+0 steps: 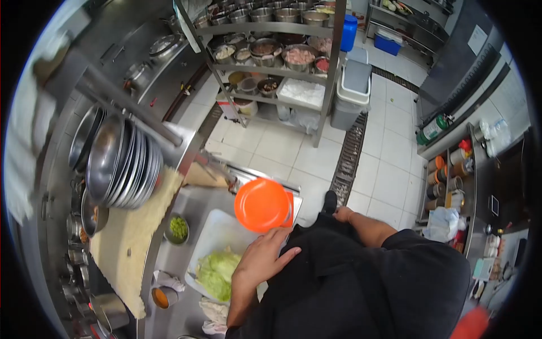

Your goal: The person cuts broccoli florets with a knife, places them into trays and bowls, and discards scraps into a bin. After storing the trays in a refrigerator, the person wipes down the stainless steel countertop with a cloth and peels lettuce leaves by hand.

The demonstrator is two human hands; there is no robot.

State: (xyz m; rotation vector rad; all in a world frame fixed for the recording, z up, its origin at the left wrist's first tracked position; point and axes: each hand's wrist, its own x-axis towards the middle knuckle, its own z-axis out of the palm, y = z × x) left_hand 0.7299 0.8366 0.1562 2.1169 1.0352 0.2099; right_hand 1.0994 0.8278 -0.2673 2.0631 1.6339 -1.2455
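Observation:
My left hand point(264, 255) lies flat with its fingers stretched out, against the black apron point(339, 271) and just below an orange round plate or lid point(261, 204). Nothing shows in its grasp. Beside that hand stands a white plastic tub point(221, 221) with lettuce leaves point(219, 273) in it. My right hand point(342, 213) hangs low at the apron's far edge, near my dark shoe point(331, 199). Its fingers are mostly hidden, so their pose is unclear.
On the steel counter point(195, 198) are a bowl of chopped greens point(178, 230) and a cup of orange sauce point(164, 297). Stacked metal pans point(121, 161) stand at left. Ahead is a rack point(271, 68) of filled pots; a grey bin point(351, 93) stands beside a floor drain point(350, 152).

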